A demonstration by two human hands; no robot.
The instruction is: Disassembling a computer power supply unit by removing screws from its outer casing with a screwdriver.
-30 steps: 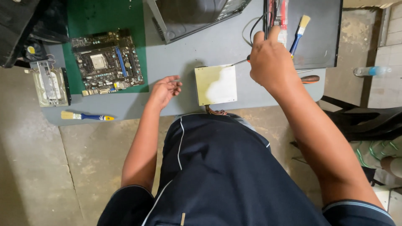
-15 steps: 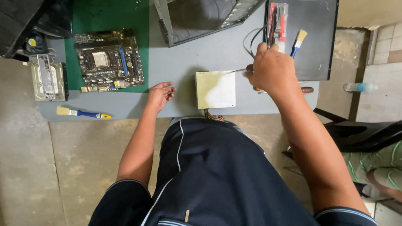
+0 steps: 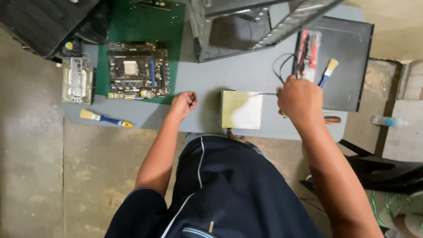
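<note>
My right hand (image 3: 299, 98) is closed around a screwdriver (image 3: 268, 93) whose thin metal shaft reaches left to the top right corner of a pale metal power supply box (image 3: 241, 109) on the grey table (image 3: 207, 79). The tool's handle is hidden in my fist. My left hand (image 3: 184, 103) rests on the table left of the box, fingers curled in, holding nothing that I can see. Coloured wires (image 3: 235, 135) hang from the box's near edge.
A motherboard (image 3: 139, 69) lies on a green mat (image 3: 174, 35) at the left, beside a metal drive (image 3: 78, 80). One yellow-bristled brush (image 3: 105, 118) lies near the front left edge. A computer case (image 3: 246, 26), a black panel (image 3: 348, 61), a tool pack (image 3: 308, 49) and another brush (image 3: 327, 72) sit at right.
The view has shifted, so the table sits lower and further right in frame. My right hand has stayed on the screwdriver at the box's corner; my left hand has curled tighter.
</note>
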